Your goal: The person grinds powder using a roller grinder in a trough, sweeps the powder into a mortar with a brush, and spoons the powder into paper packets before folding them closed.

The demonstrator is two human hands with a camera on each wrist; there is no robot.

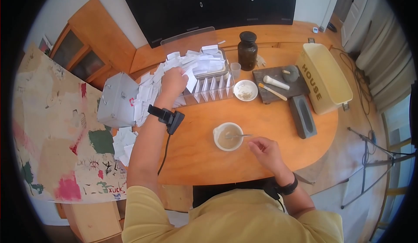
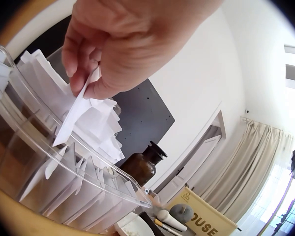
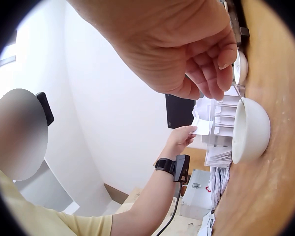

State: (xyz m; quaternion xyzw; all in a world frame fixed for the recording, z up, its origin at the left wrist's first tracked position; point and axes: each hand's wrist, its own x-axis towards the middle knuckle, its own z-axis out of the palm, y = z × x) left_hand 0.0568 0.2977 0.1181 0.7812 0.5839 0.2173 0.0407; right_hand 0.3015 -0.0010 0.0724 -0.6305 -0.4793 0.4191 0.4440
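Note:
My left hand [image 1: 174, 82] pinches a small white paper packet [image 2: 74, 114] between thumb and fingers. In the left wrist view its lower corner hangs at the front wall of a clear plastic divided box [image 2: 105, 184]. Inside that box, several similar packets [image 1: 204, 89] stand upright in the front row. My right hand [image 1: 266, 152] hovers beside a white bowl [image 1: 216, 143] with a pouring lip, its fingers loosely curled and nothing in them. Greyish-brown contents fill part of the bowl, and a thin metal spoon [image 1: 240, 136] leans on its rim.
Loose white papers [image 1: 148, 92] pile up beside a silver case [image 1: 115, 99]. Farther right are a dark glass jar [image 1: 247, 53], a small white dish [image 1: 246, 90], a dark slab [image 1: 271, 98] with a brush [image 1: 273, 92] and pestle [image 1: 276, 82], a grey trough [image 1: 302, 117] and a cream bin [image 1: 324, 77].

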